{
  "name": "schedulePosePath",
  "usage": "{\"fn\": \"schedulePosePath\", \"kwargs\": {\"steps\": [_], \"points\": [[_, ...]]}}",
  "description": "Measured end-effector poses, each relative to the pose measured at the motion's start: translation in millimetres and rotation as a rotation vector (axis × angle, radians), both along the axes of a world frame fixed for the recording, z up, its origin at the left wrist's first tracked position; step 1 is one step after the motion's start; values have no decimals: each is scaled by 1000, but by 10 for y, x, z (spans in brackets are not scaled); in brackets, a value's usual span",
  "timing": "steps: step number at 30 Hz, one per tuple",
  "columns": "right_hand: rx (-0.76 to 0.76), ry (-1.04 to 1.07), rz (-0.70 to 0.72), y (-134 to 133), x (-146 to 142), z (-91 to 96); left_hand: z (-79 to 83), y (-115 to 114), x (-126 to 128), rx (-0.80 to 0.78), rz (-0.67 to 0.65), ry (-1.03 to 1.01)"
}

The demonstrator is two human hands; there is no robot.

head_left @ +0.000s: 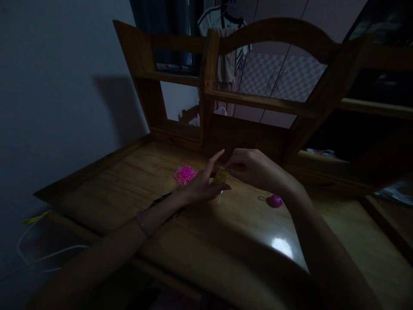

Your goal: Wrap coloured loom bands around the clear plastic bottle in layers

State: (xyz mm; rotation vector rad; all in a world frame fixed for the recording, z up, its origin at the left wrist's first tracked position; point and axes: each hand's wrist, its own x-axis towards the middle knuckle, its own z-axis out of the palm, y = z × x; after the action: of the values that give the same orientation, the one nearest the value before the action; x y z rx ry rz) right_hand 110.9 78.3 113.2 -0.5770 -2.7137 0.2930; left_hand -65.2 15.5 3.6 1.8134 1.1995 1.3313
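Note:
My left hand (203, 183) and my right hand (254, 170) meet above the middle of a wooden desk (135, 181). Between them is a small yellow object (221, 176). My left thumb and lower fingers pinch it while the index finger points upward. My right fingertips pinch at its top edge. The room is dim, so I cannot make out what the yellow object is. A thin bracelet sits on my left wrist.
A pile of small pink pieces (184, 174) lies on the desk left of my hands. A round purple object (275, 200) sits to the right. A dark item lies under my left forearm. A wooden hutch with shelves (258, 101) rises behind; white cables (38, 254) hang at left.

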Motion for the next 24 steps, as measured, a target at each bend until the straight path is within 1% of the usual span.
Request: {"fn": "schedulePosePath", "kwargs": {"steps": [5,7,9,13,15,17,20,22,24], "points": [[-36,-142,-11,-118,74,142,28,-8,16,25,-33,-11],[-74,-209,15,-142,80,143,42,-23,17,4,-48,6],[-106,-267,56,-140,57,70,46,-42,15,-5,-57,30],[-128,-350,89,-111,-29,-162,38,-74,10,45,-65,122],[-141,-372,96,-116,-48,-194,34,-80,7,61,-66,172],[-157,-381,99,-148,-30,-118,29,-72,1,67,-70,192],[-177,-358,81,-231,60,139,20,-46,-7,80,-58,187],[-172,-315,42,-283,133,305,15,-31,-8,90,-51,179],[-153,-295,-7,-311,186,390,16,-24,-6,95,-55,173]]}}
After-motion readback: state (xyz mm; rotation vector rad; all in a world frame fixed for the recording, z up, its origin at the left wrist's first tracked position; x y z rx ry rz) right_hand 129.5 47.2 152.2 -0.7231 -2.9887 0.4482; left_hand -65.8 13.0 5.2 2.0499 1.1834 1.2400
